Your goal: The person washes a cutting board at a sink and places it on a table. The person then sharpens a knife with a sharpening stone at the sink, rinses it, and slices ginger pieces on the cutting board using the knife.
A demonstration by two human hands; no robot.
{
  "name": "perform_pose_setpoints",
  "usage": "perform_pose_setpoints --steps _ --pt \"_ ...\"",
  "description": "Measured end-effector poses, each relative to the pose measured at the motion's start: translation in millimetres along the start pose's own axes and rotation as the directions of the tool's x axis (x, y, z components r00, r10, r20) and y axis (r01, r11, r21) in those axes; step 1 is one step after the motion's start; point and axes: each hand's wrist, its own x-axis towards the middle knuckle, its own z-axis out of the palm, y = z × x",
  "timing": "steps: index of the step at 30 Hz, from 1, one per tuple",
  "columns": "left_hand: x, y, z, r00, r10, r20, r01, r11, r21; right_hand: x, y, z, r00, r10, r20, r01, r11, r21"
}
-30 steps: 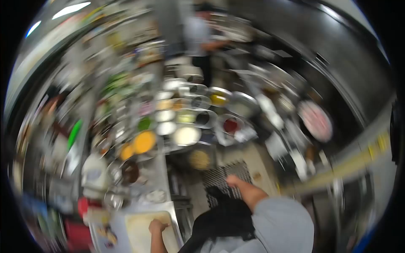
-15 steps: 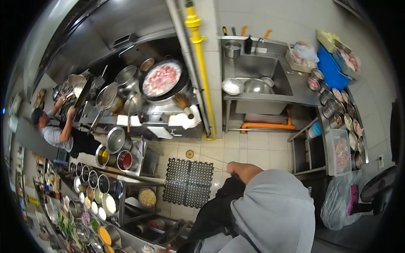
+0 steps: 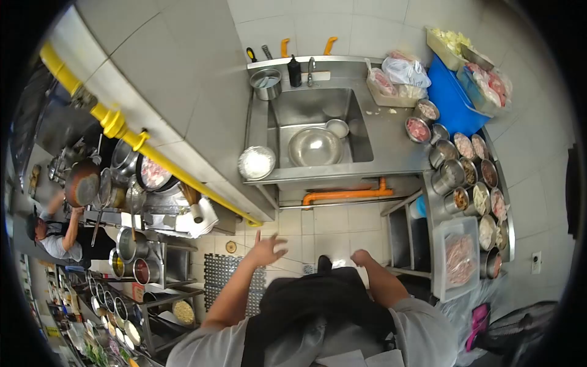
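My left hand (image 3: 266, 249) is held out over the tiled floor with its fingers spread and nothing in it. To its right, my right hand (image 3: 361, 257) hangs with curled fingers above the floor; whether anything is inside is too small to tell. Both hands are below the front edge of a steel sink (image 3: 320, 128) and touch no surface. In the sink lie a large metal bowl (image 3: 315, 147) and a smaller bowl (image 3: 337, 128). A foil-like round container (image 3: 257, 163) sits at the counter's left corner.
A co-worker (image 3: 67, 237) handles a wok (image 3: 82, 183) at the far left. A yellow pipe (image 3: 140, 145) runs along the wall. At right stand a blue bin (image 3: 452, 101), several metal bowls and a clear tub (image 3: 457, 260) of meat. A black mat (image 3: 232, 282) lies on the floor.
The view has swung right from the prep counter and stoves to the sink. My left hand has come up into full view with fingers spread. The co-worker now appears farther left.
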Motion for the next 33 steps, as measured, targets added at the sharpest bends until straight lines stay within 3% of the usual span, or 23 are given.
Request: perform_pose_setpoints --steps 1,2,3,4,6,7,9,12,13,14,15,16,17,19,20,22,23,25,26,27,30,33 --pt "35.1 17.9 -20.1 0.996 0.078 -0.046 -0.078 0.997 -0.004 10.8 49.6 17.4 0.993 0.011 0.121 -0.009 1.0 -0.01" --pt "67.5 33.1 -40.5 0.984 0.149 -0.095 -0.15 0.989 -0.003 -19.4 50.4 2.9 0.957 0.242 0.159 -0.264 0.955 0.135" --pt "100.3 49.4 -60.6 0.97 0.184 -0.16 -0.206 0.969 -0.134 -16.0 90.6 15.2 0.972 0.144 0.185 -0.162 0.983 0.086" --pt "132.7 64.5 -80.9 0.949 0.213 -0.231 -0.27 0.929 -0.253 -27.2 94.5 4.4 0.912 0.308 0.272 -0.366 0.91 0.196" --pt "198.3 85.3 -115.3 0.903 0.268 -0.335 -0.357 0.902 -0.241 -52.4 112.4 -8.6 0.853 0.445 0.273 -0.516 0.8 0.306" --pt "231.3 95.9 -134.1 0.885 0.288 -0.367 -0.382 0.898 -0.217 -51.4 129.2 -1.2 0.849 0.45 0.275 -0.521 0.796 0.306" --pt "301.5 114.4 -175.6 0.851 0.318 -0.417 -0.415 0.895 -0.164 -34.0 179.6 31.8 0.878 0.389 0.279 -0.479 0.713 0.512" --pt "443.2 120.0 -246.1 0.773 0.401 -0.491 -0.461 0.888 0.0 -55.8 162.2 8.3 0.893 0.412 0.18 -0.43 0.666 0.61" --pt "470.6 138.0 -282.0 0.778 0.324 -0.538 -0.409 0.912 -0.043 -58.4 160.3 8.0 0.921 0.376 0.096 -0.355 0.717 0.599" --pt "514.6 139.0 -308.3 0.766 0.291 -0.574 -0.338 0.941 0.026 -54.0 170.3 19.7 0.953 0.3 -0.032 -0.239 0.816 0.526" --pt "558.6 141.5 -335.6 0.747 0.257 -0.613 -0.259 0.962 0.087 -50.0 176.6 30.8 0.97 0.146 -0.193 -0.077 0.942 0.328" --pt "604.5 142.4 -364.3 0.784 0.201 -0.588 -0.181 0.979 0.092 -38.7 190.7 56.1 0.921 -0.082 -0.382 0.074 0.997 -0.035" --pt "648.2 141.7 -389.0 0.815 0.145 -0.56 -0.104 0.989 0.105 -56.5 157.8 22.9 0.938 0.096 -0.332 0.015 0.949 0.316" --pt "731.8 133.0 -422.1 0.818 0.062 -0.572 0.005 0.993 0.115 -88.0 95.9 -28.1 0.905 0.276 -0.324 0.015 0.741 0.672" --pt "774.6 126.6 -435.5 0.822 0.081 -0.563 -0.014 0.992 0.123 -109.2 58.3 -57.8 0.891 0.329 -0.313 0.018 0.663 0.749" --pt "836.3 116.8 -448.0 0.855 -0.112 -0.506 0.181 0.979 0.09 -93.8 50.5 -17.7 0.857 0.377 -0.351 0.078 0.579 0.812" --pt "846.5 118.0 -448.6 0.868 -0.095 -0.487 0.164 0.981 0.101 -97.1 38.2 -21.4 0.832 0.432 -0.347 0.07 0.539 0.839" --pt "862.0 116.7 -454.9 0.849 -0.212 -0.484 0.247 0.969 0.009 -104.7 12.6 -29.2 0.774 0.538 -0.334 0.067 0.455 0.888" --pt "872.4 111.9 -457.3 0.858 -0.198 -0.474 0.238 0.971 0.025 -91.3 19.8 2.8 0.835 0.4 -0.378 -0.045 0.733 0.678" --pt "885.0 104.7 -458.3 0.82 -0.191 -0.54 0.231 0.973 0.007 -78.3 27.1 34.1 0.875 0.253 -0.413 -0.093 0.925 0.369" --pt "909.5 96.9 -458.7 0.753 -0.174 -0.635 0.213 0.977 -0.015 -89.7 3.1 30.0 0.85 0.473 -0.233 -0.096 0.573 0.814" --pt "889.4 109.8 -482.6 0.682 -0.129 -0.72 0.154 0.988 -0.03 -76.1 4.5 44.1 0.841 0.537 -0.073 0.02 0.104 0.994"
